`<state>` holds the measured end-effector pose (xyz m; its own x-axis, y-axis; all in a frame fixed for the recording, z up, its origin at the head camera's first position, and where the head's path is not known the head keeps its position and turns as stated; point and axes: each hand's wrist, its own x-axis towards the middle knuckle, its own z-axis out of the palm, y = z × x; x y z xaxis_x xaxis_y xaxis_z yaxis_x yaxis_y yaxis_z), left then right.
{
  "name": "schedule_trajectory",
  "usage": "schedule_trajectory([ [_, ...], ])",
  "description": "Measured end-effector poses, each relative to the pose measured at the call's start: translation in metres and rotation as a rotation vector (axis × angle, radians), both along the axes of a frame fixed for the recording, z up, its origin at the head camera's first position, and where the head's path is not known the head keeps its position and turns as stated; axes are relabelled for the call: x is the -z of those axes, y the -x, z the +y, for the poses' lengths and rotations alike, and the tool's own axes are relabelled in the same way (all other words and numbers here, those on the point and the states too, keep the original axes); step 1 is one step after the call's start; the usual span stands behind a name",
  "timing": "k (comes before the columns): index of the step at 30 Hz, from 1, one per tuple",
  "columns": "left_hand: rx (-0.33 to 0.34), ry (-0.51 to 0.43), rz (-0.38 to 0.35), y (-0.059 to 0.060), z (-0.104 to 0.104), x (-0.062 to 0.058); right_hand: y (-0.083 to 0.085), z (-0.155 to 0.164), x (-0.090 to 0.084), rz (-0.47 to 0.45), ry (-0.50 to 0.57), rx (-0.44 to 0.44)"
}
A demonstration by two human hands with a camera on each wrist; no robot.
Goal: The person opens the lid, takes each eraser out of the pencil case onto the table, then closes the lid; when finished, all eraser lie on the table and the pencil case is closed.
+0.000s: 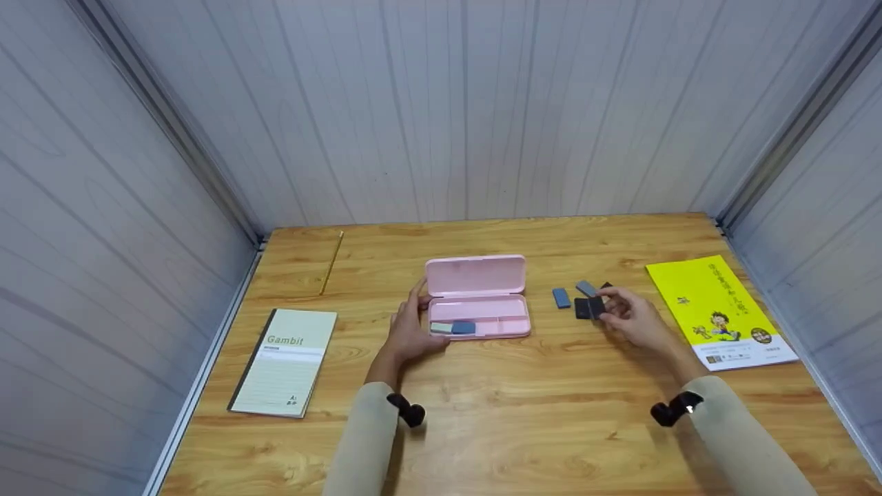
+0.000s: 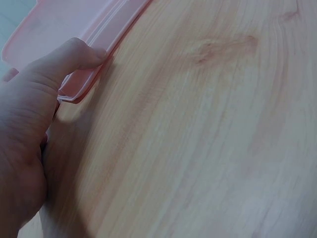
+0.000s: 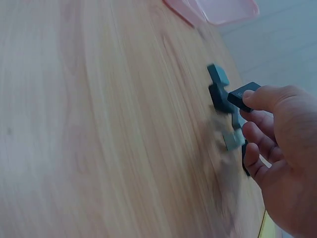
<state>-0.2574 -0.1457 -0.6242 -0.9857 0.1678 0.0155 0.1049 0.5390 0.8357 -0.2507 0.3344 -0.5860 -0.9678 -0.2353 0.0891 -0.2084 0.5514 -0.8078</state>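
A pink pencil case [image 1: 477,318] lies open in the middle of the wooden table [image 1: 551,413], its lid [image 1: 475,275] tipped back. A grey eraser and a blue eraser [image 1: 464,328] lie in its front left compartment. My left hand [image 1: 416,324] grips the case's left end, the thumb [image 2: 74,57] lying on the case's rim [image 2: 86,82]. To the right of the case, my right hand [image 1: 608,308] pinches a black eraser [image 1: 587,308] [image 3: 242,98] just above the table. A blue eraser [image 1: 561,297] [image 3: 218,74] and a grey eraser [image 1: 586,287] [image 3: 233,141] lie loose beside it.
A green "Gambit" notebook [image 1: 286,362] lies at the front left. A yellow booklet [image 1: 720,310] lies at the right, near the wall. A thin yellow stick [image 1: 332,262] lies at the back left. Grey walls close in the table on three sides.
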Motion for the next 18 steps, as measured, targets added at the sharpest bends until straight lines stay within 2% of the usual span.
schedule_trajectory([
  [8, 0.002, 0.006, 0.007, 0.001, 0.000, 0.001, -0.008, 0.031, 0.007, -0.056, -0.058, 0.073],
  [13, -0.002, -0.008, 0.004, 0.000, 0.000, -0.001, -0.011, 0.038, 0.010, -0.082, -0.099, 0.109],
  [18, -0.006, -0.009, -0.007, 0.000, 0.000, 0.000, -0.010, 0.038, 0.010, -0.085, -0.101, 0.107],
])
